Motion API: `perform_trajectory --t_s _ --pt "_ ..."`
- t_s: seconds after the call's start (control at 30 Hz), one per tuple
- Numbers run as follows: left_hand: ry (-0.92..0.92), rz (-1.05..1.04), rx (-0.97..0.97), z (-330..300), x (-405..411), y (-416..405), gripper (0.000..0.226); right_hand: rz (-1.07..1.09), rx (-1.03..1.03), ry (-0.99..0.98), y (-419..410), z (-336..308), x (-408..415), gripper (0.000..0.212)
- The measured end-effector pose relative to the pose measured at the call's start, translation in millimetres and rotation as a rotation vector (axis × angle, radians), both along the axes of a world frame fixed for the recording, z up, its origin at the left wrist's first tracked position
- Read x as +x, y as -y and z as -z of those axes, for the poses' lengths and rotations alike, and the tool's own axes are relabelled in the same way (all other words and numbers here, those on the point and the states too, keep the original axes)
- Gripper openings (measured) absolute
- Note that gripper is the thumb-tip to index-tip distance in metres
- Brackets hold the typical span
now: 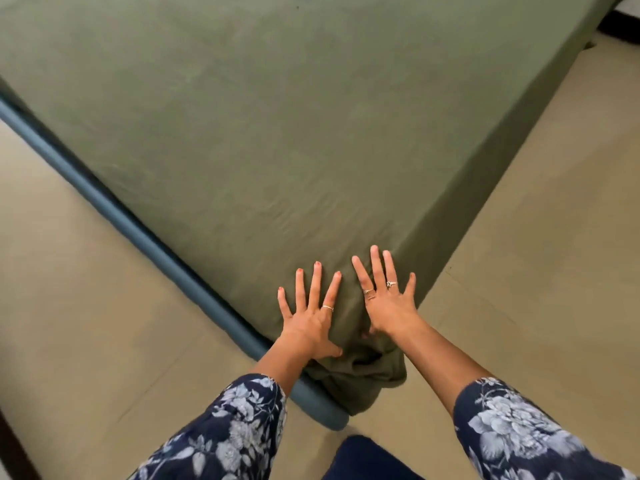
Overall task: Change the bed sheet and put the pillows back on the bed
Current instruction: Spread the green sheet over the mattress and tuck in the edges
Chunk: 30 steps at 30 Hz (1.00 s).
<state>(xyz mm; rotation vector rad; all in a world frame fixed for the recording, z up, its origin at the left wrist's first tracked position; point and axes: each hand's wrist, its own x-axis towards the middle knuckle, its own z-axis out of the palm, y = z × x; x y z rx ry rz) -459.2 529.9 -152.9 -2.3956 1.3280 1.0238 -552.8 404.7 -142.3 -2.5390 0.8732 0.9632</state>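
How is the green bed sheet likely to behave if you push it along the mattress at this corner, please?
The green bed sheet is probably floppy: it bunches into folds below both flat hands, left hand and right hand. It likely slides and wrinkles easily, as the faint ripples near the corner suggest. It looks light and thin.

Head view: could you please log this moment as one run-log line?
left hand: flat on sheet corner | right hand: flat on sheet corner | green sheet: spread over bed | pillows: none in view
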Motion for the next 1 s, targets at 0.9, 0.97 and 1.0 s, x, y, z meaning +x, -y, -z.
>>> perform_trajectory --t_s 0.9,0.97,1.0 --pt "0.258 -0.068 -0.093 13 -17 -7 0.144 -0.499 -0.124 0.547 69 -27 64 0.057" --pt "0.269 -0.060 -0.125 13 -17 -7 0.139 -0.580 -0.037 0.626 85 -9 86 0.065" --pt "0.271 -0.060 -0.143 13 -19 -8 0.137 -0.635 0.025 0.616 92 4 91 0.066"
